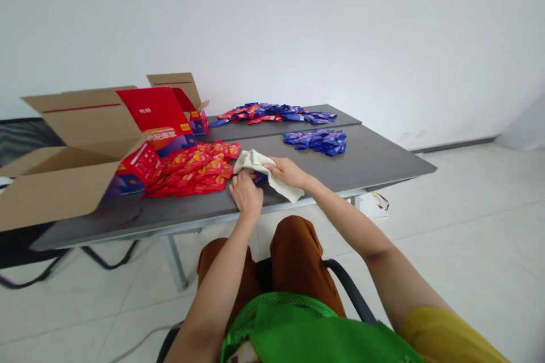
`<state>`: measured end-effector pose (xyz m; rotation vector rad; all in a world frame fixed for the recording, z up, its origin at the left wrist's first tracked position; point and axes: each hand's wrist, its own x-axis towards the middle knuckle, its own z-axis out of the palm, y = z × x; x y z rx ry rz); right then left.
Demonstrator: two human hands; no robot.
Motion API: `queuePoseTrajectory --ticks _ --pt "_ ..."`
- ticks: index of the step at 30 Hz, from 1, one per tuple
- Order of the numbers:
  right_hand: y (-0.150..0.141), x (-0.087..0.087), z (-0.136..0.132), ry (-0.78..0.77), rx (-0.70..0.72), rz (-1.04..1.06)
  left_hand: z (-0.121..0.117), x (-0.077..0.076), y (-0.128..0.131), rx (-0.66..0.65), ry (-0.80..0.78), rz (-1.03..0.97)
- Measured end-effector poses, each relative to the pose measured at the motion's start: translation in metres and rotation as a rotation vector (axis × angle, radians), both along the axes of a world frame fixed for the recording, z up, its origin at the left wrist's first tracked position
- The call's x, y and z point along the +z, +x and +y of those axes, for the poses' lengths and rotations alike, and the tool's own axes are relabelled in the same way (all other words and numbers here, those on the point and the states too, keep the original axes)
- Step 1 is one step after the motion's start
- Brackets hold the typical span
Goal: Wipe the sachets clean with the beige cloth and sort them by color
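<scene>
Right grip (289,172) pinches a pale cloth (255,160) at the front edge of the surface (378,161); left grip (247,192) touches it, closure hidden. Blue packets (317,140) stop short of the right corner; leftward, a red box (151,109) shows apparently Chinese lettering (162,135).

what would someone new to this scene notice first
The heap of red packets would likely catch the eye first, bright against the dark table, just right of an open cardboard box. Next comes the white cloth near the table's front edge, held by the right hand, with the left hand close against it. Farther right and back lies a heap of blue packets.
</scene>
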<state>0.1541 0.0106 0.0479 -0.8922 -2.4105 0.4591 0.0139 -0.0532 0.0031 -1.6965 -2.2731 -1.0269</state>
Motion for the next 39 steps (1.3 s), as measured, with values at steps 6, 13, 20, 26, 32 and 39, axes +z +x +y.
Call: queuePoseTrajectory --ticks 6,13,20,26,32,39 --pt "-0.012 -0.039 -0.002 -0.007 0.109 -0.219 0.007 -0.004 -0.005 -0.044 -0.056 0.036" --pt "-0.005 -0.044 0.021 0.021 -0.175 -0.283 0.007 0.001 -0.008 -0.112 -0.091 -0.057" --pt "-0.004 -0.049 0.017 0.052 -0.432 -0.217 0.016 -0.011 -0.018 -0.171 0.059 -0.177" --pt "-0.002 -0.045 0.01 0.086 -0.548 -0.215 0.028 -0.011 -0.022 -0.103 0.034 -0.339" --pt "-0.004 -0.043 0.002 0.057 -0.686 -0.201 0.027 -0.013 -0.004 0.0 -0.07 0.076" --pt "-0.012 -0.044 -0.003 0.037 -0.879 -0.206 0.021 -0.005 0.0 0.12 -0.148 0.064"
